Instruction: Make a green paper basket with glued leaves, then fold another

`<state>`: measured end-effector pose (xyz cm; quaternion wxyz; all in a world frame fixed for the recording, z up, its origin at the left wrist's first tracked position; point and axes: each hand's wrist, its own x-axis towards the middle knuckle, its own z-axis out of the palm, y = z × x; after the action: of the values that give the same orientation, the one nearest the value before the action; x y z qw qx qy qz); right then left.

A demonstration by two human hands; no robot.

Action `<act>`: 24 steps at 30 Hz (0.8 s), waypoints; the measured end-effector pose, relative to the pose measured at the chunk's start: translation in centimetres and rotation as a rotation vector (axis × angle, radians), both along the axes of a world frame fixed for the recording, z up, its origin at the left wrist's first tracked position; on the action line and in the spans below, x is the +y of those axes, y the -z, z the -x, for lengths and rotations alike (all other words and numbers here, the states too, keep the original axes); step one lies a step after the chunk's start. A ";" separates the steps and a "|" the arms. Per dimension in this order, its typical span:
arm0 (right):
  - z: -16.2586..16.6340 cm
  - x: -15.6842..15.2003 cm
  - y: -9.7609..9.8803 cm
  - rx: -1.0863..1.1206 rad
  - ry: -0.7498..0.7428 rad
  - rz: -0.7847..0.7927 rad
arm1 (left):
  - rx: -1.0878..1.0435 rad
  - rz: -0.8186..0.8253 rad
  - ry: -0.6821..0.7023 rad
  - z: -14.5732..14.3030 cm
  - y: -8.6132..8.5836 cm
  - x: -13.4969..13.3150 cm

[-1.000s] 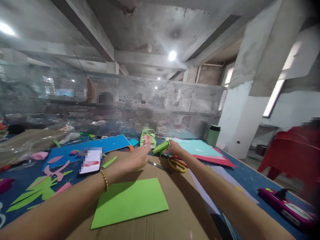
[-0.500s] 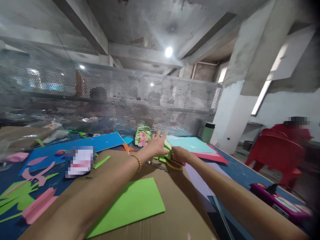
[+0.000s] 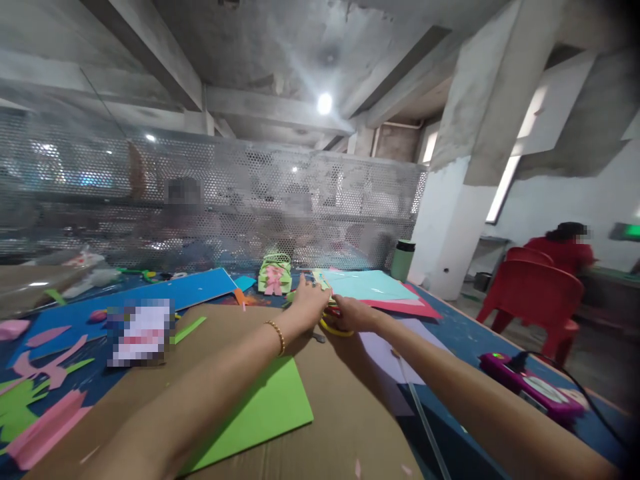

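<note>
My left hand (image 3: 313, 298) reaches forward over the far end of the brown cardboard (image 3: 345, 393), its fingers bent down over something mostly hidden. Facing it, my right hand (image 3: 354, 313) has curled fingers close to the left fingertips; what they grip is too small and covered to name. A yellow ring-shaped thing (image 3: 336, 331) lies just below the right fingers. Left of the hands stands a small light-green craft piece (image 3: 276, 275) with pink strips and a looped top. A bright green sheet (image 3: 270, 413) lies partly under my left forearm.
Pink and green cut scraps (image 3: 47, 367) and a blue board (image 3: 150, 293) lie left. Right are pale blue sheets (image 3: 373, 285), a lilac sheet (image 3: 385, 347), a green bottle (image 3: 403, 260) and a purple power strip (image 3: 530, 387). A person in red sits beyond a red chair (image 3: 535, 287).
My left hand's raised, spread fingers have come down and bent. The hands have drawn closer together, and the green piece between them is now mostly covered. The whole view has shifted slightly.
</note>
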<state>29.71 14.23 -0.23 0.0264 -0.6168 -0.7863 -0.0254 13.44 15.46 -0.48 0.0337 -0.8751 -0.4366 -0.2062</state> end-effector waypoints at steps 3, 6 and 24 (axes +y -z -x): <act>-0.2 -1.3 -0.6 -0.009 0.005 0.015 | -0.098 0.038 -0.022 0.8 0.1 0.2; -0.8 -2.7 -1.1 -0.003 0.012 0.017 | -0.259 0.065 -0.036 2.3 -0.6 0.4; 5.7 0.7 -1.5 0.669 -0.123 0.249 | -1.487 0.727 -0.105 14.5 -0.6 0.2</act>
<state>23.98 14.89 1.28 0.2081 -0.5410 -0.7669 0.2754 -1.11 15.67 0.15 -0.5393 -0.4452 -0.4245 -0.5751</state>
